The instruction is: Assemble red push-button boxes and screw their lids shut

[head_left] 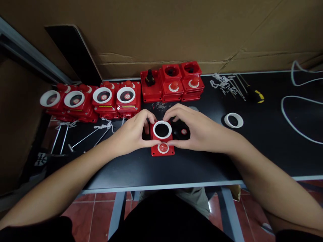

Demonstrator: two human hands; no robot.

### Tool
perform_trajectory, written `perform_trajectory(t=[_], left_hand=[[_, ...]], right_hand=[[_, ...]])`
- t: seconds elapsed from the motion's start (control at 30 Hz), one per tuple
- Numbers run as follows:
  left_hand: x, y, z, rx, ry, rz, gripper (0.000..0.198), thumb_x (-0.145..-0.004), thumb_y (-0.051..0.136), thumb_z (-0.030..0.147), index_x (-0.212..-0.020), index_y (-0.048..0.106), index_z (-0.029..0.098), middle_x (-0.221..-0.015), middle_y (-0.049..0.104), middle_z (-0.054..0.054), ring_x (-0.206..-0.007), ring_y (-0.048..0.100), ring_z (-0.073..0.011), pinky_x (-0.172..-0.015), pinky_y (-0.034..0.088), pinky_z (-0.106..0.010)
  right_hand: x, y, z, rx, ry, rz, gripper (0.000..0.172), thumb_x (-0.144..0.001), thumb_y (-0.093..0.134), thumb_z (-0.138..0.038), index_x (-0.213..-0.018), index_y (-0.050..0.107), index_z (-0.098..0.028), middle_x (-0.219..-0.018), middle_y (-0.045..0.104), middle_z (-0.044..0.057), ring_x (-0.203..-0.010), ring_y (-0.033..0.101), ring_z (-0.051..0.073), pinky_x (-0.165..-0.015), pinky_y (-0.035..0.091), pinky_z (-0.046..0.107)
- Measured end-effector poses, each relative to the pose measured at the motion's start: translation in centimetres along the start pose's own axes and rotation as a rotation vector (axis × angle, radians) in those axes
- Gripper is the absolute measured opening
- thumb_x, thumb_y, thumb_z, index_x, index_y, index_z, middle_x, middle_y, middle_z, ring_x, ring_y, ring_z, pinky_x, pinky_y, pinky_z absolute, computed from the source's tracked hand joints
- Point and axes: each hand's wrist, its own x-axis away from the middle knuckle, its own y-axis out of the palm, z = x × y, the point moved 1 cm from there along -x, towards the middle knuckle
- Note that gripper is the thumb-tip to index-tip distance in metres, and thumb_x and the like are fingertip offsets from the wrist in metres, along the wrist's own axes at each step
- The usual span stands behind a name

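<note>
Both hands are closing on one red box (163, 148) at the middle of the black table (176, 168). Left hand (131, 132) is pinching its left side, thumb low by the red dome button (163, 147), fingertips curling over the top edge. Right hand (195, 129) is mirroring that on the right side, fingertips meeting the left ones just behind the white ring (162, 129) seated in the box's round opening. Grip is pressed in from both sides, not spread.

To do this well, pressure likely wants to be even around the ring so it is seating flat rather than tilting; thumbs bracing the box against the table should be stopping it from sliding.

Outward: a small black disc with a red centre (184, 131) is lying just beside the right hand. A spare white ring (234, 120) is sitting well to the right. Behind, a row of red boxes with rings fitted (91, 97) on the left, a stack of red boxes without rings (174, 82) at the back, metal rods with a yellow-handled tool (242, 88) far right.
</note>
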Motion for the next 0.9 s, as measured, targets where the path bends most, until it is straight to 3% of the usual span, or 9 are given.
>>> perform_trajectory(t=[0.27,0.53,0.7,0.9], left_hand=[[-0.1,-0.2,0.3,-0.068,0.008,-0.019,0.051,-0.092,0.093,0.053,-0.117,0.059,0.024,-0.115,0.066,-0.003,-0.082,0.065,-0.0159,-0.069,0.055,-0.029],[0.0,-0.2,0.3,-0.108,0.024,-0.029,0.048,-0.092,0.093,0.043,-0.12,0.06,0.024,-0.118,0.066,-0.003,-0.08,0.064,-0.015,-0.07,0.056,-0.029],[0.0,-0.2,0.4,-0.127,0.045,-0.031,0.046,-0.093,0.093,0.042,-0.122,0.061,0.024,-0.12,0.066,-0.004,-0.082,0.065,-0.015,-0.071,0.056,-0.029],[-0.1,-0.2,0.4,-0.145,0.086,-0.032,0.046,-0.096,0.091,0.045,-0.123,0.061,0.023,-0.12,0.066,-0.004,-0.081,0.065,-0.015,-0.071,0.056,-0.029]], right_hand=[[0.1,-0.4,-0.5,-0.008,0.108,-0.014,0.048,-0.093,0.089,-0.045,-0.128,0.066,-0.021,-0.128,0.071,0.01,-0.11,0.07,0.02,-0.065,0.061,0.026],[0.3,-0.6,-0.8,0.034,0.131,-0.001,0.041,-0.094,0.086,-0.039,-0.126,0.068,-0.021,-0.124,0.075,0.01,-0.104,0.073,0.021,-0.068,0.061,0.027],[0.2,-0.7,-1.1,0.038,0.086,0.003,0.048,-0.097,0.084,-0.044,-0.135,0.066,-0.021,-0.136,0.073,0.013,-0.113,0.073,0.023,-0.068,0.062,0.029],[0.1,-0.1,-0.9,0.1,-0.001,0.033,0.043,-0.1,0.082,-0.039,-0.135,0.067,-0.021,-0.134,0.076,0.012,-0.12,0.074,0.026,-0.101,0.065,0.041]])
